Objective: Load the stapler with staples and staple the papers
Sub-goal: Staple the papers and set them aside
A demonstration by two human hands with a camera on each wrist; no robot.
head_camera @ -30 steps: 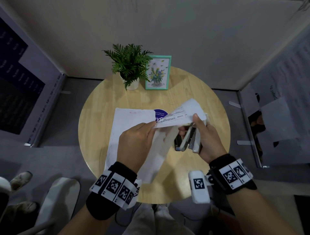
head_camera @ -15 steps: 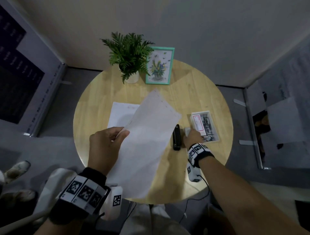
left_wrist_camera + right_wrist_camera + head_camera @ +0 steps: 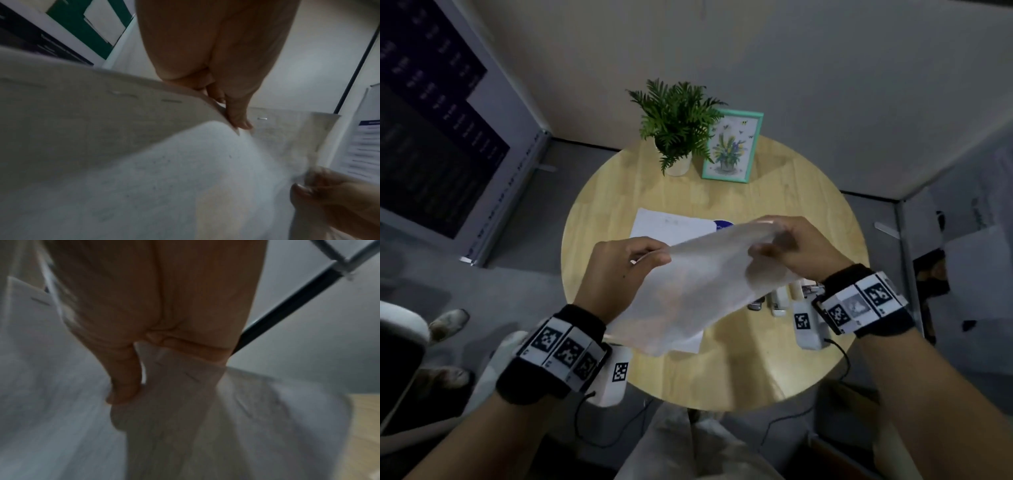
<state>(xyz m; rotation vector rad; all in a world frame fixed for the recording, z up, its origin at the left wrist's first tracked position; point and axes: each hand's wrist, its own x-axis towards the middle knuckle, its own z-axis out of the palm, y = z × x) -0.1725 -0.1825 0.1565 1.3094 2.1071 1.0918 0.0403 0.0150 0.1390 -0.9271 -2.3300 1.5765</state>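
Holding the papers (image 3: 688,284) up over the table (image 3: 774,370), the left hand (image 3: 616,274) pinches one top corner and the right hand (image 3: 794,246) pinches the other — probably to check the staples (image 3: 171,101) along the edge. The stapler (image 3: 779,303) lies on the table under the right wrist, mostly hidden. Another sheet (image 3: 664,224) lies flat behind. The papers look blurry — no words can be read.

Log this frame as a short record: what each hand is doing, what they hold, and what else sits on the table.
left hand: pinches the left edge of the stapled papers
right hand: grips the papers' right end
papers: held up above the round table, blurred; staples show along one edge in the left wrist view
on table: loose sheet, potted plant, framed picture
stapler: partly hidden behind the papers; cannot tell its state
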